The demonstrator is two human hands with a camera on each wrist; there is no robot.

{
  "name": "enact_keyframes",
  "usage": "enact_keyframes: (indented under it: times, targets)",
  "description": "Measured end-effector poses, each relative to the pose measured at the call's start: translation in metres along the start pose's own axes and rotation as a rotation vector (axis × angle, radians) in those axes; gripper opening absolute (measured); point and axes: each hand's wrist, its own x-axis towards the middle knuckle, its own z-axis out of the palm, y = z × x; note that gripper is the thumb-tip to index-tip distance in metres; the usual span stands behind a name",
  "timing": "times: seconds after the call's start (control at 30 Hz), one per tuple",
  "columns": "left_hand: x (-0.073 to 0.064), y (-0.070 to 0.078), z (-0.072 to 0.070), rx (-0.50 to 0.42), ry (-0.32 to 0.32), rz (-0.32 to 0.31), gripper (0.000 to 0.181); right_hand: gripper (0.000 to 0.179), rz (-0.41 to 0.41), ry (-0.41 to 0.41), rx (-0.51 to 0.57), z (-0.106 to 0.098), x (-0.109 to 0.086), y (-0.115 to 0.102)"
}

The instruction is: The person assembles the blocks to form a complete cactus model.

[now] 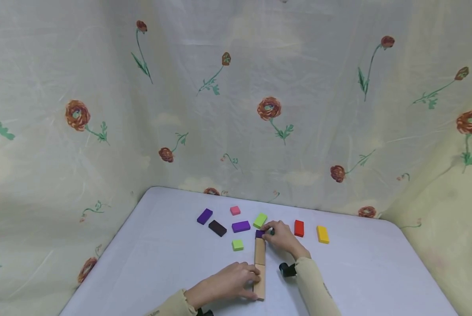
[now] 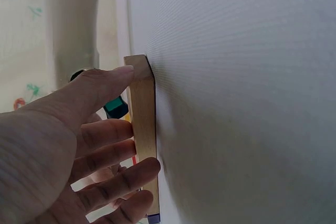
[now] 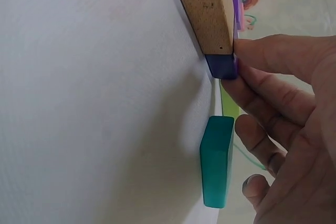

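Two plain wooden blocks point(image 1: 260, 252) lie end to end on the white table point(image 1: 160, 254). My left hand point(image 1: 255, 281) grips the nearer one, thumb on its end and fingers curled along its side point(image 2: 143, 119). A small dark purple block point(image 1: 259, 233) butts against the far end of the wooden line point(image 3: 210, 9). My right hand point(image 1: 268, 230) pinches that purple block point(image 3: 221, 66) with two fingertips point(image 3: 252, 56). A teal block point(image 3: 216, 161) lies just beside it, under my curled fingers and mostly hidden in the head view.
Loose blocks lie beyond the hands: purple point(image 1: 204, 216), dark brown point(image 1: 217, 228), pink point(image 1: 235, 210), purple point(image 1: 241, 226), lime green point(image 1: 260, 220), small green point(image 1: 237, 245), red point(image 1: 298, 228), yellow point(image 1: 322, 234). A floral curtain point(image 1: 236, 109) closes off the table's back and sides.
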Motion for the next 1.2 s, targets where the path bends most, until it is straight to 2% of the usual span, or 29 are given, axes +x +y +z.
enact_keyframes:
  times: [0.37, 0.53, 0.73, 0.93, 1.2]
  targets:
    - [0.001, 0.002, 0.001, 0.006, -0.018, -0.017, 0.044, 0.019, 0.01, 0.002, 0.016, 0.001, -0.003, 0.004]
    - [0.001, 0.003, 0.001, 0.017, -0.018, -0.026, 0.045, 0.022, 0.0, 0.071, 0.07, -0.002, -0.006, 0.008]
    - [0.001, 0.004, 0.0, 0.015, -0.014, -0.037, 0.044, 0.03, 0.02, 0.138, 0.151, -0.019, -0.012, 0.016]
    - [0.002, 0.003, 0.0, -0.005, -0.02, -0.046, 0.044, 0.038, -0.001, 0.171, 0.124, -0.031, -0.014, 0.025]
    - [0.003, 0.004, -0.001, -0.017, -0.029, -0.057, 0.043, 0.044, 0.071, 0.172, 0.109, -0.03, -0.015, 0.032]
